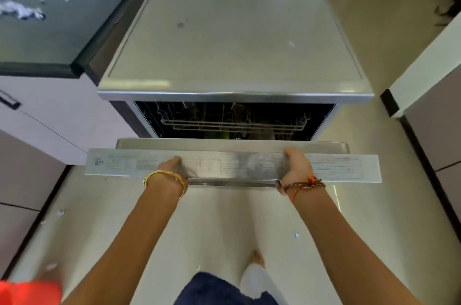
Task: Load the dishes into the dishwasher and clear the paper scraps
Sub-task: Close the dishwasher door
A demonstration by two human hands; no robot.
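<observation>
Both hands are on the top edge of the dishwasher door (234,167), well apart from each other along its length. The left hand (172,167) grips the edge left of centre; its fingers curl over the rim and go out of sight beneath, so only the back of the hand and a gold bangle (166,180) on the wrist show. The right hand (296,167) grips right of centre with the thumb lying on the upper face and the fingers wrapped under the rim; a red and brown thread band (303,185) circles that wrist.

The door is partly lowered, tilted toward the person, and its long axis runs left to right across the scene. The strip between the hands is the door's control edge, printed with small labels too blurred to read. Beyond it the dishwasher (234,37) stands in the middle, its steel top facing up and its dark opening facing the near side. Inside, a wire rack (234,122) shows, its contents unclear apart from something green low down.

To the far left, a dark counter (62,30) beside the machine carries white paper scraps (22,11), scattered and partly heaped. A few small scraps (296,234) lie on the pale floor (374,242) near the person's bare foot (258,257).
</observation>
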